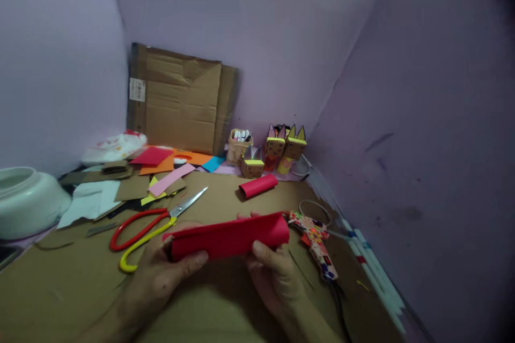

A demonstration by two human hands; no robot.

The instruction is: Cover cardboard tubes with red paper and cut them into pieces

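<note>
Red paper roll (229,239) held level over the cardboard work surface (60,284), long axis left to right; left hand (161,273) gripping one end, right hand (273,273) the other, scissors (153,225) just left.

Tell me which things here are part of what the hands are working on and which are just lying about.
In hand:
left hand
right hand
folded red paper sheet

Lying about:
red-and-yellow-handled scissors
small red paper roll
patterned glue gun
three eared cardboard box figures
flattened cardboard box against the wall
white plastic tub
</note>
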